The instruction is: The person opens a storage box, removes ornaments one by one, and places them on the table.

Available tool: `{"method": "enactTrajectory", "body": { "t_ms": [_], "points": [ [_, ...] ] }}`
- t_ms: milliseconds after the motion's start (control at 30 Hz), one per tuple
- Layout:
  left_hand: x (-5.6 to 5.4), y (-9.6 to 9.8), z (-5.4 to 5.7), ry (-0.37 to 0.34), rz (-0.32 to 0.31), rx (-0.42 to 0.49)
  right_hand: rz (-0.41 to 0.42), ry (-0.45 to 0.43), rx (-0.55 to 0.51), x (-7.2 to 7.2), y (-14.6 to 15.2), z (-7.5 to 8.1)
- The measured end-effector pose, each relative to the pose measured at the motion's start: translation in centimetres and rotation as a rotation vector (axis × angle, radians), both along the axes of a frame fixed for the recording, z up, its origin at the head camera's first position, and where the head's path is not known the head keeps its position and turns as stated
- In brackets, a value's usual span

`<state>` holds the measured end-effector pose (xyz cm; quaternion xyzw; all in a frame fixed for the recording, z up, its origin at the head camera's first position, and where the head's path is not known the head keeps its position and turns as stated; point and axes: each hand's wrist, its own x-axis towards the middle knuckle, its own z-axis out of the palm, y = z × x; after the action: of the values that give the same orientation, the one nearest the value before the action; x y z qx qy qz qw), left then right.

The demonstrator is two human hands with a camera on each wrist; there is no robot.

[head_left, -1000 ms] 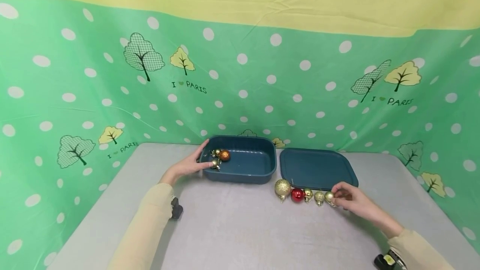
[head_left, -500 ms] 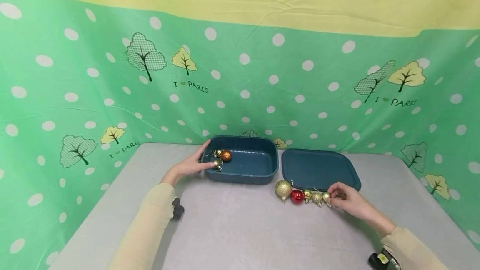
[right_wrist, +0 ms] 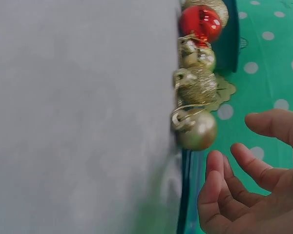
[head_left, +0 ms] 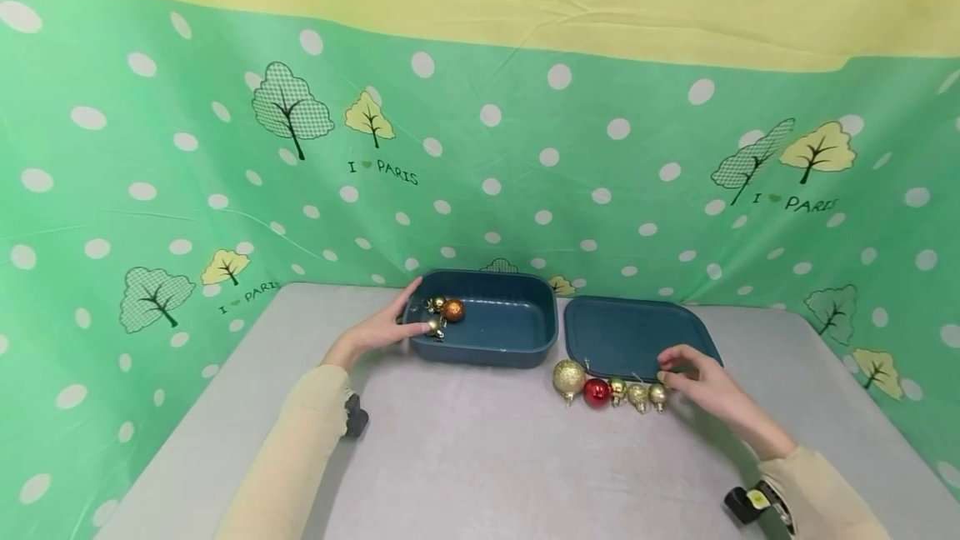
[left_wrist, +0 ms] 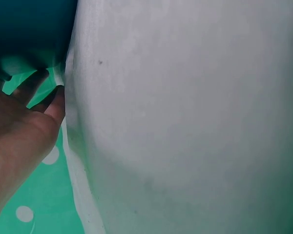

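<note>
My left hand (head_left: 377,328) holds the left end of a dark blue rectangular box (head_left: 487,357), thumb over the front-left rim and fingers along the outer end wall. Inside the box near that hand lie an orange glittery bauble (head_left: 453,310) and small gold ornaments (head_left: 435,326). On the right, my right hand (head_left: 697,377) hovers with parted fingers beside a shiny gold bauble (right_wrist: 200,130), apart from it in the right wrist view. That bauble ends a row with a glittery gold one (head_left: 638,396), a small gold one (head_left: 617,390), a red one (head_left: 597,392) and a large glittery gold one (head_left: 569,377).
A dark blue lid (head_left: 637,332) lies flat right of the box, behind the bauble row. A grey cloth (head_left: 480,457) covers the table. Behind its far edge hangs a green dotted curtain (head_left: 510,215). Both wrists carry small black cameras.
The right hand has slid the end gold bauble left against the row, then let go and drawn slightly away from it. The left hand stays on the box.
</note>
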<state>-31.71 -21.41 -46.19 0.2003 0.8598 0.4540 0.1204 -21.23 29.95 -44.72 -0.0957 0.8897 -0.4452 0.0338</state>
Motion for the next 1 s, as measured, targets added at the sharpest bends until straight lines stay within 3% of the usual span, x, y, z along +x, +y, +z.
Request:
{"method": "enactTrajectory", "body": {
  "t_ms": [467, 1000],
  "points": [
    [-0.1, 0.0, -0.2, 0.014, 0.003, -0.023, 0.098, 0.094, 0.026, -1.3, -4.3, 2.4],
    [0.1, 0.1, 0.0, -0.011, 0.022, -0.001, 0.262, 0.087, -0.054, -2.9, -8.9, 3.7]
  ]
}}
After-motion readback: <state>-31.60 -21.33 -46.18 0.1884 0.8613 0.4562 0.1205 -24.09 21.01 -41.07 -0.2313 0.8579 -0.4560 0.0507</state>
